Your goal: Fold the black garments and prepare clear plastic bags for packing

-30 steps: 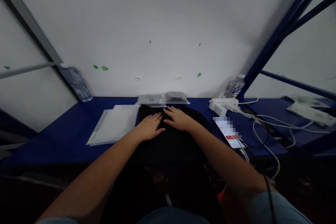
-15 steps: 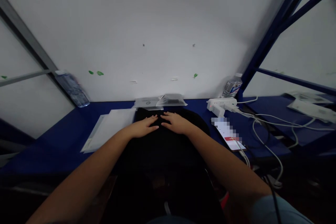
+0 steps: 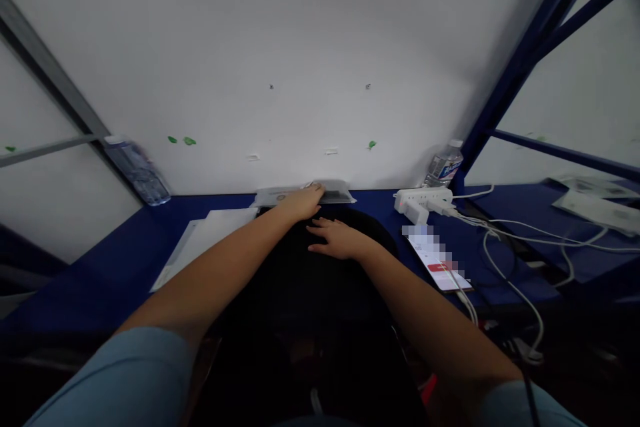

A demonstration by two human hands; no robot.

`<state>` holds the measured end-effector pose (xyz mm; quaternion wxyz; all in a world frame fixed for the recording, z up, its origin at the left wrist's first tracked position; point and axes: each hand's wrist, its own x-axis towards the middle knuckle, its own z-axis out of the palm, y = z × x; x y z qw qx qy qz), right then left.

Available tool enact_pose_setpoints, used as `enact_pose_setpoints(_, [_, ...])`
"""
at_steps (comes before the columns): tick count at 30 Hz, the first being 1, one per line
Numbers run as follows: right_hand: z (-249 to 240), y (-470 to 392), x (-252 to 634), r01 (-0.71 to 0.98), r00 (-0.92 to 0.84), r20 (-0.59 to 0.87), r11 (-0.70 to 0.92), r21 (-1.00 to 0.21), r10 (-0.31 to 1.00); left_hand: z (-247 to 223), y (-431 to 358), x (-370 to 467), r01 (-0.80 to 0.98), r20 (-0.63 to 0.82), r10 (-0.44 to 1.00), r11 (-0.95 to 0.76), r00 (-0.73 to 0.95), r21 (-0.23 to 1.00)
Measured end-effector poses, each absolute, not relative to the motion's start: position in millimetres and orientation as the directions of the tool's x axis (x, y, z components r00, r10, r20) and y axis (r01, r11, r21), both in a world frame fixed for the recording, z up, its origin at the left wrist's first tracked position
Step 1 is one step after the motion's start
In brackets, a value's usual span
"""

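A large black, round-edged soft thing [image 3: 305, 293] lies in front of me, running from the desk down toward my body; its kind I cannot make out. My right hand [image 3: 339, 239] rests palm down on its upper part, fingers spread. Stretched past its far edge, my left hand [image 3: 306, 201] reaches to the flat clear plastic bags by the wall. Its fingers extend over the right-hand bag [image 3: 339, 192], which has something dark inside; whether they touch it I cannot tell. The left-hand bag [image 3: 267, 197] is partly hidden behind this hand.
White sheets or sleeves [image 3: 200, 240] lie on the blue desk [image 3: 105, 253] at left. A bottle [image 3: 140, 170] leans at the left, another bottle [image 3: 444, 163] at the right. A white power strip [image 3: 425, 199], cables and a lit phone [image 3: 435, 260] occupy the right side.
My left hand has left the black thing and moved forward and right to the plastic bags. My right hand has stayed almost in place.
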<state>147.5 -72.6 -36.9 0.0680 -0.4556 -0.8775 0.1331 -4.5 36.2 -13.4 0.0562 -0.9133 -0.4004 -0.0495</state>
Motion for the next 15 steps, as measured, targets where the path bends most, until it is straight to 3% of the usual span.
enact_pose_setpoints(9, [-31,-74,146,0.797,-0.573,-0.071,0.535,-0.280,0.817,-19,64,16,0.736,0.129,0.725,-0.669,0.677,-0.102])
enact_pose_setpoints(15, [-35,-71,146,0.792,-0.568,-0.041,0.532,-0.299,0.822,-15,60,19,0.756,0.166,0.738,-0.640,0.654,-0.135])
